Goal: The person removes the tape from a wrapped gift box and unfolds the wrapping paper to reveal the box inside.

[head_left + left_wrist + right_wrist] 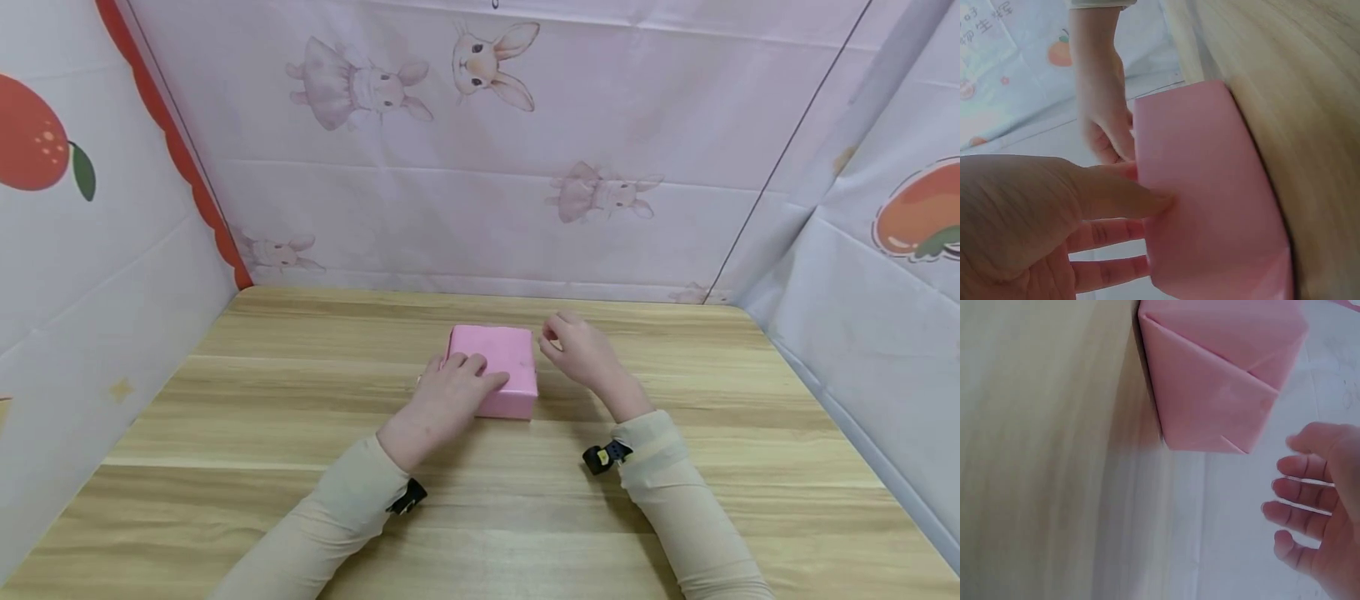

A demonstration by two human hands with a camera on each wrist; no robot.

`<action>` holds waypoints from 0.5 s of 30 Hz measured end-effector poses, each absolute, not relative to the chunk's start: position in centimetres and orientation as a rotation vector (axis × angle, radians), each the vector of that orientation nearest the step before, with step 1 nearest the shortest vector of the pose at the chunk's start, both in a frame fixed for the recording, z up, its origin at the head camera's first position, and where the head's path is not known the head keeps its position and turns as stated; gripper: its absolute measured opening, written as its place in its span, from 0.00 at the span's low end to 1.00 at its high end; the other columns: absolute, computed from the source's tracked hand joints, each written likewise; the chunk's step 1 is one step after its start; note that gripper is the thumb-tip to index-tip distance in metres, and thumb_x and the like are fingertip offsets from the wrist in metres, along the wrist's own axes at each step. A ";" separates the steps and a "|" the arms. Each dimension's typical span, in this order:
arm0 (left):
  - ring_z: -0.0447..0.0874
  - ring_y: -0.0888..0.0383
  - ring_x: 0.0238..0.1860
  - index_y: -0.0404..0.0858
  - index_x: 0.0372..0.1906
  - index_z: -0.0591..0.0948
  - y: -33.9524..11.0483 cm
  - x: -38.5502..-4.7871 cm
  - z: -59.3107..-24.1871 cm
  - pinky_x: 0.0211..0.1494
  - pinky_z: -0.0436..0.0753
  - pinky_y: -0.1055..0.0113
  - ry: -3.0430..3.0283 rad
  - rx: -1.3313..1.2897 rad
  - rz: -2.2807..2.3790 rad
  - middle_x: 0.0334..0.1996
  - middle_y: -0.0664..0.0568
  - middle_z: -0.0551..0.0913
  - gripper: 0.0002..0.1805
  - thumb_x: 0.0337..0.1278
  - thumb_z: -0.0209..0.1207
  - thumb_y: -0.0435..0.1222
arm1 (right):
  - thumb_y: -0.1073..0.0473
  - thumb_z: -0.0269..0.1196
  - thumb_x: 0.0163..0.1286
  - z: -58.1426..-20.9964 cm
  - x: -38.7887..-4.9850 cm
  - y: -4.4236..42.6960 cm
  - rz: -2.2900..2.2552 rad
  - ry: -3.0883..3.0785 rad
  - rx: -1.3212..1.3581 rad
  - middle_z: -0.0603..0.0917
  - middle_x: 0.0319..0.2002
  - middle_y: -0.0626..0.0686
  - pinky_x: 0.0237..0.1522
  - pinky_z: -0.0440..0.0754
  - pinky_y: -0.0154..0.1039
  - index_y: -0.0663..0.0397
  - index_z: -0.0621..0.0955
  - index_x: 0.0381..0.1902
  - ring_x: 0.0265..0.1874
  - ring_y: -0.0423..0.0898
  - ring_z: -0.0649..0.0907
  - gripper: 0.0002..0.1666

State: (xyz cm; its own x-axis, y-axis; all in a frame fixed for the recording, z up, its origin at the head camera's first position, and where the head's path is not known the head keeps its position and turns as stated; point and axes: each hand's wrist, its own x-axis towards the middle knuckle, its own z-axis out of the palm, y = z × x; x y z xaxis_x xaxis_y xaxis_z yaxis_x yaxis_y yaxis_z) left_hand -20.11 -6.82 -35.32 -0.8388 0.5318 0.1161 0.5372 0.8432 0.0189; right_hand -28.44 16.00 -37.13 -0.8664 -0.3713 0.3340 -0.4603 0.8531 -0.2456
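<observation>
In the head view, a pink box [501,350] is held by the left hand [450,398], its fingers bent over the box's left part and its thumb laid across toward the near top edge. The top is shut, so whatever may be inside is hidden. Just right of that grip, past the box's right edge, the right hand [581,348] is held with fingers loosely curled, apart from the box. Both hands are set above a wooden table [300,433], on which the box is rested. Behind the grip, a pale cloth [450,225] printed with rabbits is hung.

In the left wrist view, one side face of the box is pressed by the left thumb, while the other fingers are reached past the box's edge, so that the edge is spanned between them. Beyond the grip, the right hand is seen, partly covered by the box.

In the right wrist view, another side of the box is shown, closed by folded, overlapping flaps [1210,381]. The right fingers are loosely bent, with gaps seen between them, near the flaps but not touched to them.
</observation>
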 end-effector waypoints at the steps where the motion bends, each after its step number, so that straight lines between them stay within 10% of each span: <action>1: 0.74 0.47 0.58 0.57 0.64 0.75 -6.9 -20.2 -35.4 0.64 0.72 0.42 -2.908 -0.852 -0.077 0.56 0.49 0.77 0.22 0.70 0.51 0.34 | 0.54 0.59 0.70 -37.1 -28.4 15.9 0.473 -2.747 0.651 0.79 0.36 0.52 0.37 0.81 0.44 0.54 0.79 0.35 0.33 0.47 0.78 0.09; 15: 0.75 0.48 0.58 0.51 0.62 0.75 -7.0 -21.3 -36.7 0.62 0.76 0.43 -2.763 -0.902 -0.070 0.58 0.50 0.78 0.21 0.68 0.54 0.33 | 0.47 0.66 0.65 -37.7 -28.4 15.3 0.475 -2.705 0.820 0.79 0.37 0.51 0.38 0.80 0.41 0.50 0.79 0.34 0.34 0.45 0.78 0.13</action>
